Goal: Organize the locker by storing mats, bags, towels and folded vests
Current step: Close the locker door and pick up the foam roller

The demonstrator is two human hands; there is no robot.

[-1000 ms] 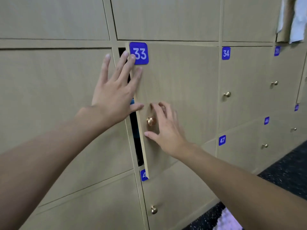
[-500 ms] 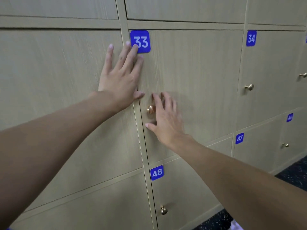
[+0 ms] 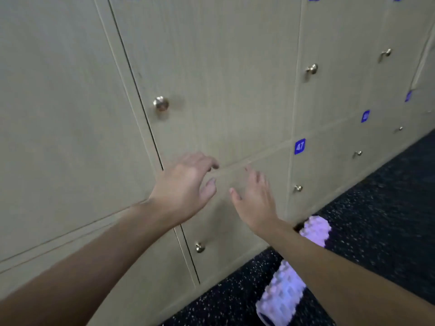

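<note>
The wooden locker door (image 3: 219, 78) with a brass knob (image 3: 161, 104) stands closed against its frame. My left hand (image 3: 186, 187) hangs in front of the lockers below that door, fingers loosely curled and holding nothing. My right hand (image 3: 255, 201) is beside it to the right, fingers relaxed and empty. A lavender ridged rolled mat (image 3: 284, 295) lies on the floor under my right forearm, which hides its middle; its far end (image 3: 316, 229) shows near the locker base.
Lower locker doors with small knobs (image 3: 200, 247) (image 3: 298, 188) run along the wall, one tagged 47 (image 3: 300, 146). More lockers continue to the right. Dark speckled floor (image 3: 376, 208) stretches at the lower right.
Locker 33's door went from ajar to closed under both hands. Both hands have since come off the door and dropped lower. The view has tilted down, showing the floor and the mat.
</note>
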